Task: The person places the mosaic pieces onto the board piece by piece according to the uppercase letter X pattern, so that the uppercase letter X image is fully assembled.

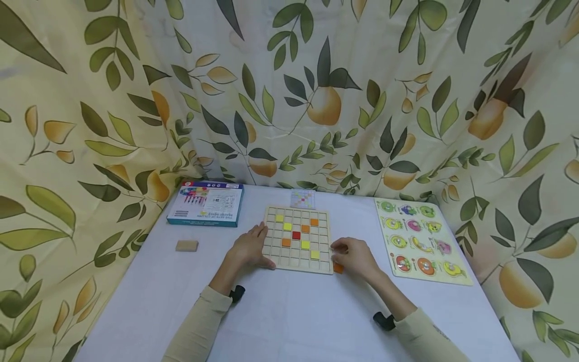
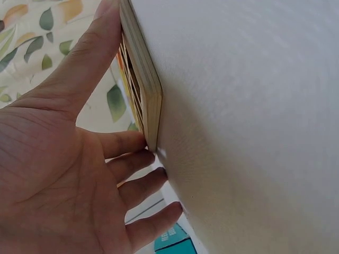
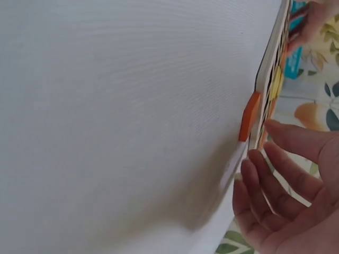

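Tile placing looks under way: left hand (image 1: 248, 250), fingers straight, steadies the grid board (image 1: 298, 239) mid-table, while right hand (image 1: 354, 256), fingers relaxed and holding nothing, nears the orange tile (image 1: 338, 269) by its front right corner, needing a pinch.

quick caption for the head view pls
Left hand steadies a wooden grid board while the right hand rests by an orange tile.

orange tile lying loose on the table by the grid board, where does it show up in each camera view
Head view: the orange tile lies on the table at the wooden grid board's near right corner, partly under the right hand.
Left wrist view: not in it; only the board's edge and the left hand show.
Right wrist view: right of centre, against the board's edge.
Shared landmark: the board's pale wooden edge.
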The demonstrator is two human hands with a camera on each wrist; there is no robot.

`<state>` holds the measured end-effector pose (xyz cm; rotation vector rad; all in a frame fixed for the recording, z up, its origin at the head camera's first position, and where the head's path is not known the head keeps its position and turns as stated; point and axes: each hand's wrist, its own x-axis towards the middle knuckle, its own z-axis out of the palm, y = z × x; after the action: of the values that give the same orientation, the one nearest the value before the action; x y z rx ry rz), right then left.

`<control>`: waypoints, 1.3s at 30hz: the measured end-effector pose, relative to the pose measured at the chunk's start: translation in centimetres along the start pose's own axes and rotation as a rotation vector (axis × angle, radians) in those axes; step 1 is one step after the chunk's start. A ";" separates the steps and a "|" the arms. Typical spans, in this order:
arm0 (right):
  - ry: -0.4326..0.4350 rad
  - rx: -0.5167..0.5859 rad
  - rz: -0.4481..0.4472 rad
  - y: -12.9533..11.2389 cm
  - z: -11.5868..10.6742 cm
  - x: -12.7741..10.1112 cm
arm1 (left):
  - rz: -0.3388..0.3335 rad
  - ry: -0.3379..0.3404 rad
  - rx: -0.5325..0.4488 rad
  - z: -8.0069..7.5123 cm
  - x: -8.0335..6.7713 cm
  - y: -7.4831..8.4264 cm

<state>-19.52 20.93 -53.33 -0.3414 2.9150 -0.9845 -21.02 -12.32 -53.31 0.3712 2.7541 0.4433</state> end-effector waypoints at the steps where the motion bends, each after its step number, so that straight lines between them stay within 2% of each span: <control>1: -0.007 -0.008 0.008 0.2 -0.2 -0.3 | 0.001 0.000 0.002 0.1 0.0 0.0; 7: -0.048 -0.043 0.047 0.9 -0.9 -1.6 | 0.001 0.004 0.015 0.0 -0.2 0.0; 18: -0.144 -0.044 0.037 0.5 -1.5 -1.6 | -0.008 -0.003 0.013 -0.1 -0.2 0.1; 29: -0.111 -0.033 0.046 -0.1 -1.3 -1.9 | -0.004 0.002 -0.005 -0.3 -0.4 0.3; 39: -0.095 0.088 0.040 0.5 -2.2 -0.9 | -0.004 -0.002 0.014 -0.3 -0.3 0.2</control>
<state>-18.99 22.79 -51.90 -0.3159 2.7725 -1.0564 -20.76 -12.27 -52.88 0.3691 2.7570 0.4219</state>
